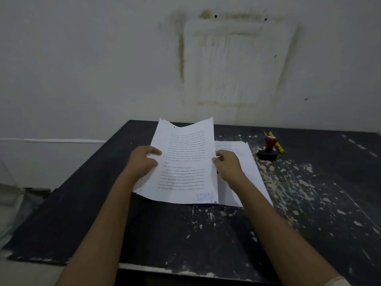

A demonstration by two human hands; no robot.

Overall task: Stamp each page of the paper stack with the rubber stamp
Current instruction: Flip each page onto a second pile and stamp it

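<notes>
A printed page [185, 162] with a blue stamp mark at its lower right corner is lifted off the table, its top edge curling upward. My left hand [144, 161] grips its left edge and my right hand [227, 165] pinches its right edge. Under and to the right of it, the paper stack [246, 159] lies flat on the black table [185, 230]. The rubber stamp [269, 146], with a red handle and black base, stands upright to the right of the stack, apart from both hands.
A yellow pencil and a pink one [277, 143] lie behind the stamp. The table's right half is black with flaked white paint. A stained white wall [103, 69] rises directly behind the table. The table's left edge drops to a pale floor.
</notes>
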